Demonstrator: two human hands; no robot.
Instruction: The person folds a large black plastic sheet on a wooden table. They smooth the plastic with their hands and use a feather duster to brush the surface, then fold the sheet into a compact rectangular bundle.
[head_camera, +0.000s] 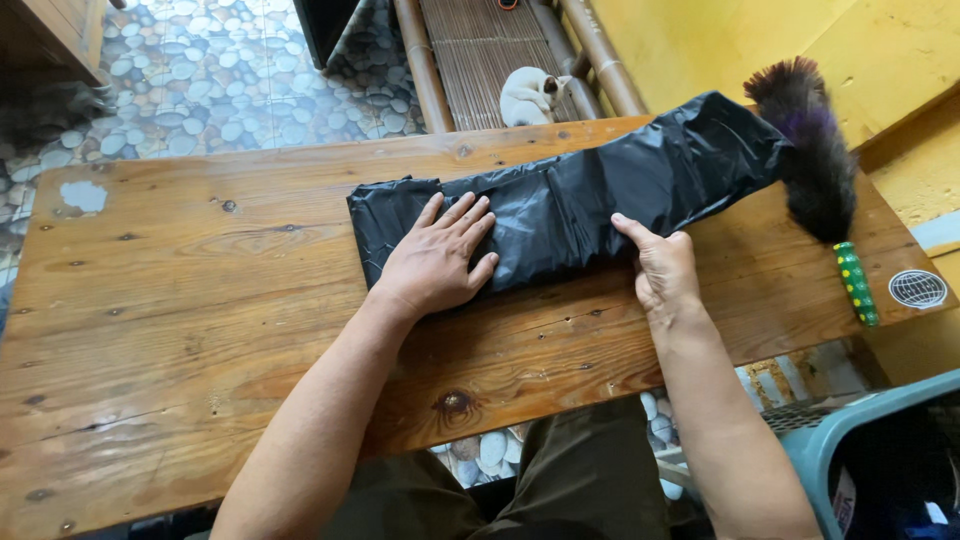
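Head camera looks straight down on a worn wooden table (200, 330). Black plastic bag (570, 200), folded into a long strip, lies across the upper middle of the frame, running from centre-left up toward the upper right.

Left hand (437, 262) lies flat on the bag's left part, palm down, fingers slightly spread and extended. Right hand (662, 268) sits at the bag's lower edge, centre-right, fingers curled under, thumb pressing on the plastic; whether it pinches a fold cannot be told.

Feather duster (815, 150) lies at the upper right, dark plumes touching the bag's far end, its green dotted handle (856, 283) pointing toward the lower right. Round sticker (917, 289) just beside the handle.

White cat (528, 95) rests on a bamboo bench (470, 50) above the table. Pebble-pattern floor (220, 70) upper left. Teal plastic basket (860, 440) at the lower right corner.
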